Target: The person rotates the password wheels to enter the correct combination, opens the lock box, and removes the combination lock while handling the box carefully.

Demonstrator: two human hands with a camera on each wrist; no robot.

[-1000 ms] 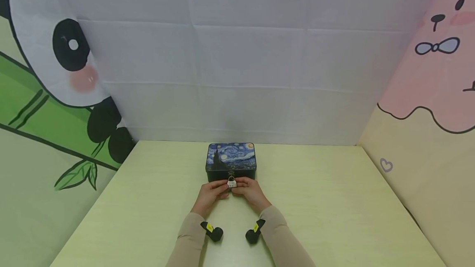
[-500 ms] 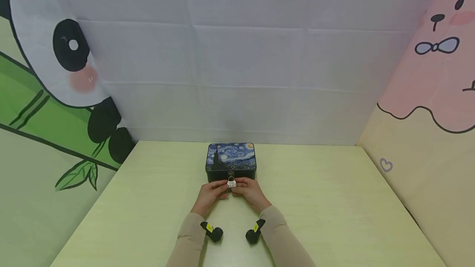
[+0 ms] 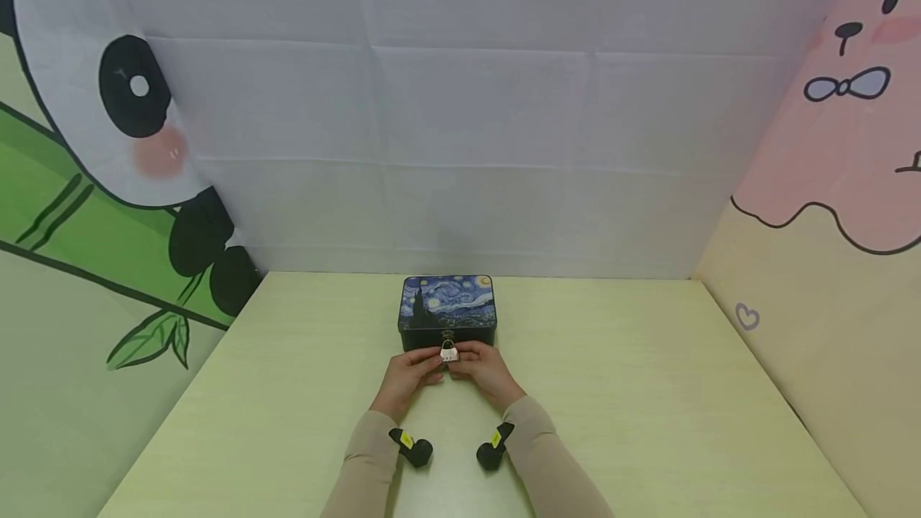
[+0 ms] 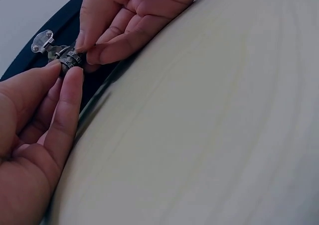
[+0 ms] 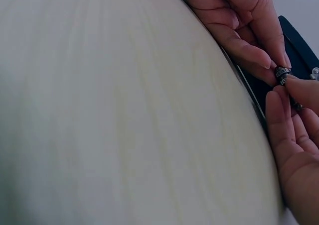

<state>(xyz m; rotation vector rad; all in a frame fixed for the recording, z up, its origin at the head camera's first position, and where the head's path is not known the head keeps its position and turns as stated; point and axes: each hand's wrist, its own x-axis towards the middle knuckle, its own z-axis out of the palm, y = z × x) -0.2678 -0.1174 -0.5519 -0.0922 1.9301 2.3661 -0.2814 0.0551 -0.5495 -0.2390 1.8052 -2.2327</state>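
In the head view, a dark box (image 3: 428, 340) with a swirling blue night-sky lid sits on the pale table (image 3: 647, 390), at twelve o'clock from the person. A small combination padlock (image 3: 449, 355) hangs at the box's six o'clock side. The left hand (image 3: 404, 380), at the padlock's eight o'clock, and the right hand (image 3: 491, 371), at its four o'clock, both pinch it between thumb and fingers. In the left wrist view, a shiny metal clasp (image 4: 43, 41) shows at the padlock's ten o'clock.

Free tabletop (image 3: 633, 382) either side, box (image 3: 449, 302) and backdrop (image 3: 475, 126) straight ahead.
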